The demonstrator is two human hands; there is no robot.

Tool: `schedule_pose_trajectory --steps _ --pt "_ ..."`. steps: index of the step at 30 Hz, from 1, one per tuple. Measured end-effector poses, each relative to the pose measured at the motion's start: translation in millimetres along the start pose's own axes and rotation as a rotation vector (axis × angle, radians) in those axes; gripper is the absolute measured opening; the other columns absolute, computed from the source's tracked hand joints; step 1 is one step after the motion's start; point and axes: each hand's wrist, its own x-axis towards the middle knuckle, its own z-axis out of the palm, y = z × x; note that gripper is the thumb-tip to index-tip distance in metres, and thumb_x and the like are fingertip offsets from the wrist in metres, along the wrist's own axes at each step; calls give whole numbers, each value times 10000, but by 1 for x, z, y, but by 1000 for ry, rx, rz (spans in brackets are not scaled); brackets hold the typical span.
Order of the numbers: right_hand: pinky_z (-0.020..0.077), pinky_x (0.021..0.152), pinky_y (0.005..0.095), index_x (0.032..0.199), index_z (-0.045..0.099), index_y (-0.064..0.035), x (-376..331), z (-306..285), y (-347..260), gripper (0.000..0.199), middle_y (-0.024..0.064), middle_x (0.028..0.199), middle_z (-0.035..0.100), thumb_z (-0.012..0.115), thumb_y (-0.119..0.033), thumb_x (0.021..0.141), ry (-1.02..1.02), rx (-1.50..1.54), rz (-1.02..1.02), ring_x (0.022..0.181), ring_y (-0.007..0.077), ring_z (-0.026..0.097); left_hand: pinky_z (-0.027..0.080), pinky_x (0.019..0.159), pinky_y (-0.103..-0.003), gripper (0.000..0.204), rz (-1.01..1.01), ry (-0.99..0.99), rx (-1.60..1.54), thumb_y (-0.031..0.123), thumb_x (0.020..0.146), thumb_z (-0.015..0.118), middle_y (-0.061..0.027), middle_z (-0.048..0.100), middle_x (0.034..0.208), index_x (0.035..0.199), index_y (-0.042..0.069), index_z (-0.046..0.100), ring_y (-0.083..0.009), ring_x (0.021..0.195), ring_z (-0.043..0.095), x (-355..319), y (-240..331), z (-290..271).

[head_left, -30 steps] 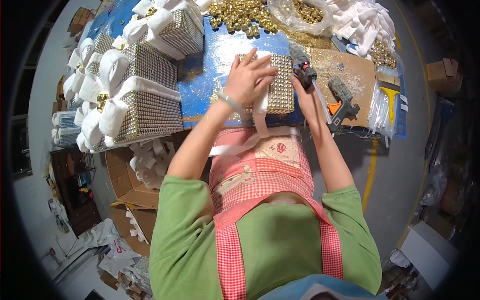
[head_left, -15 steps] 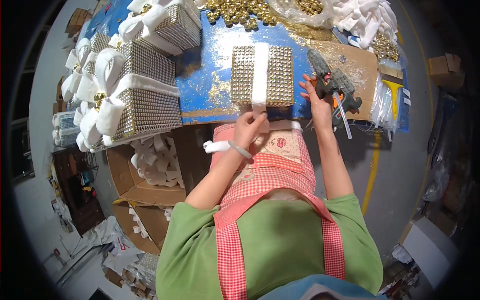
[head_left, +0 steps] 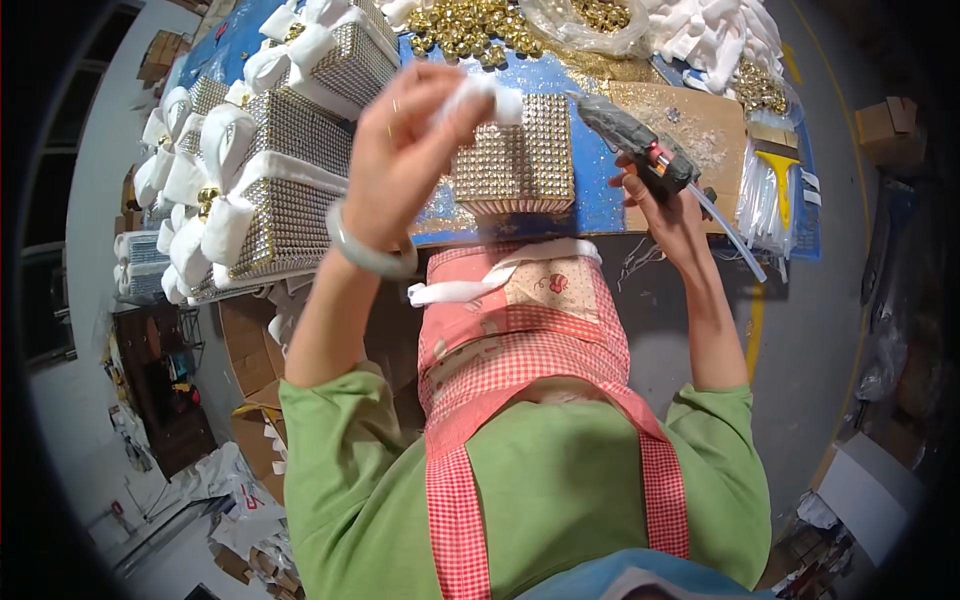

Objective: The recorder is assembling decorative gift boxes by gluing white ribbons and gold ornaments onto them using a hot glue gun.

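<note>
A box (head_left: 525,165) covered in gold and silver studs stands on the blue table in front of me. My left hand (head_left: 412,150) is raised over its left side, with fingers closed on a white fleecy ribbon (head_left: 508,107) above the box top. Part of the ribbon is hidden behind my fingers. To the right of the box, my right hand (head_left: 668,210) grips a dark glue gun (head_left: 630,130). The gun's nozzle points up and left, near the box's far right corner. A clear glue stick (head_left: 730,233) sticks out of its back end.
Finished-looking studded boxes (head_left: 305,135) with white bows crowd the left side. Gold bells (head_left: 465,30) lie at the back, near white fabric pieces (head_left: 715,35). A yellow-handled brush (head_left: 777,165) and clear glue sticks lie right. Another white strip (head_left: 450,292) rests across my apron.
My left hand has risen from the box's near edge, lifting the ribbon off the front and top. The right hand has turned the glue gun, its nozzle now nearer the box.
</note>
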Motion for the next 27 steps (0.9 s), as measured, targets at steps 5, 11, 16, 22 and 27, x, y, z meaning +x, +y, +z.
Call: schedule_pose_trajectory --steps 5,11,16,22,27 --pt "481 677 344 961 592 -35 13 2 -30 251 103 863 616 712 -143 769 -35 -355 -392 766 261 618 319 427 -154 335 -202 56 34 371 895 600 -18 609 683 897 52 699 -9 483 458 46 4 -9" --pt "459 581 385 872 584 -67 21 12 -51 220 97 786 573 711 -210 764 -23 -537 -546 693 315 592 289 423 -163 320 -17 -54 57 383 890 609 31 528 512 876 77 701 -1 440 408 53 9 -5" --pt "456 554 379 860 583 -74 26 16 -54 221 89 773 568 710 -225 760 34 -570 -615 677 310 591 278 405 -162 319 -133 -37 92 379 892 608 28 529 505 894 75 706 2 423 408 51 10 -6" --pt "461 557 388 884 602 -81 31 23 -45 221 96 771 576 698 -248 775 59 -658 -563 677 319 594 285 402 -156 304 -116 -14 65 362 892 614 29 535 508 920 74 708 6 420 427 49 10 -5" --pt "466 557 411 936 623 -88 35 32 -17 228 124 761 599 682 -263 802 34 -695 -473 668 345 597 288 396 -150 299 -36 -46 15 356 895 612 31 541 513 939 76 708 11 431 451 40 15 -2"
